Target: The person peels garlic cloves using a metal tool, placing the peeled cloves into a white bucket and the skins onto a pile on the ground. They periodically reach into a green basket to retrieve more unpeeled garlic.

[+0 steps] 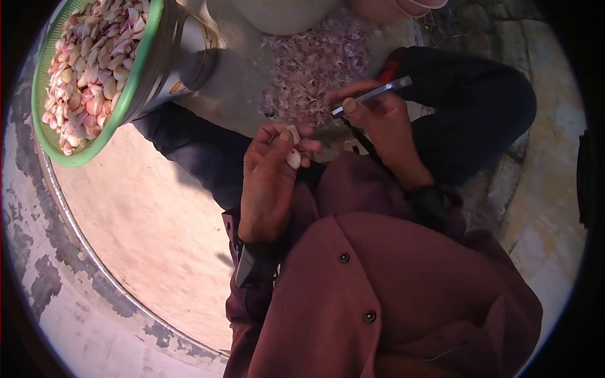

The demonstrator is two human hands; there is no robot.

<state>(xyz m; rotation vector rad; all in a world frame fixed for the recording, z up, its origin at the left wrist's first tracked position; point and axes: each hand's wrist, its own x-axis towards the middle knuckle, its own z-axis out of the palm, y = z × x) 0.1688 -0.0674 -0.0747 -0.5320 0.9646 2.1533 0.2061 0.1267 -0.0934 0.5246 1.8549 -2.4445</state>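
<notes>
My left hand [274,170] is closed, its fingers and thumb pinching a garlic clove [293,158] with a pale, smooth surface. A bit of papery skin [293,133] shows by the thumb tip. To the right and slightly higher, my right hand [386,129] grips a slim metal knife [375,96] between thumb and fingers. The knife is tilted, its lower left end pointing toward my left hand, and the two hands are apart. Beyond them, a loose heap of garlic skins [318,66] lies on the ground between my legs.
A green-rimmed basket [97,146] full of unpeeled-looking garlic cloves [88,69] stands at the upper left, beside a printed bucket [195,57]. A pale tub [277,12] and a pinkish bowl [378,9] sit at the top. My bent legs flank the skins.
</notes>
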